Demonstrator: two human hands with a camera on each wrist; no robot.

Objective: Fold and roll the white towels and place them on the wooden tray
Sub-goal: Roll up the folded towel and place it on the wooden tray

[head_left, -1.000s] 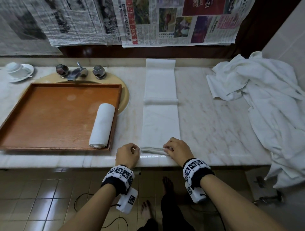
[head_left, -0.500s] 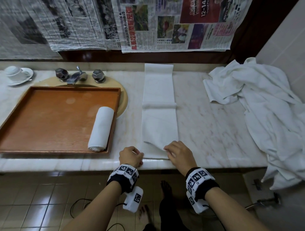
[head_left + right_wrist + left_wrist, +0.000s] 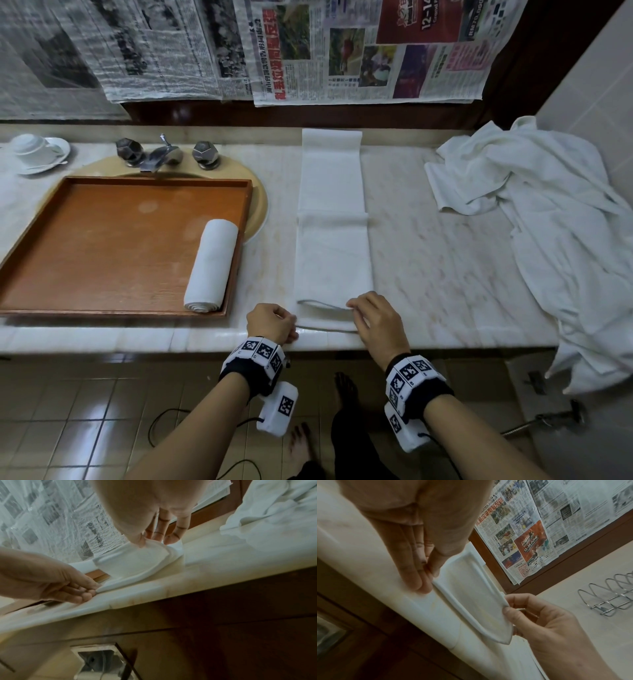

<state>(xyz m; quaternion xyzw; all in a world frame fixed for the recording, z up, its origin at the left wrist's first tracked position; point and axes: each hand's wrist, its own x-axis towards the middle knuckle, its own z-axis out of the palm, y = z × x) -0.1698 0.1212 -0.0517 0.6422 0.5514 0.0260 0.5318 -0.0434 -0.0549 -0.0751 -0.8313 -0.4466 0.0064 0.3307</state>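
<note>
A white towel (image 3: 332, 240), folded into a long narrow strip, lies on the marble counter (image 3: 445, 274) and runs from the front edge to the back wall. My left hand (image 3: 274, 323) pinches its near left corner (image 3: 436, 580) against the counter. My right hand (image 3: 373, 318) pinches the near right corner (image 3: 505, 601) and holds it lifted, so the near end (image 3: 130, 563) curls up. One rolled white towel (image 3: 212, 267) lies along the right side of the wooden tray (image 3: 102, 240), which sits over the sink.
A heap of loose white towels (image 3: 565, 222) covers the counter's right end and hangs over its edge. Taps (image 3: 164, 156) stand behind the tray, a cup and saucer (image 3: 37, 152) at the back left. Newspaper (image 3: 308, 51) covers the wall. My bare feet show on the floor tiles.
The towel's near end, flat a second ago, is now lifted at its right corner by my right hand and curls upward. My left hand stays at the left corner.
</note>
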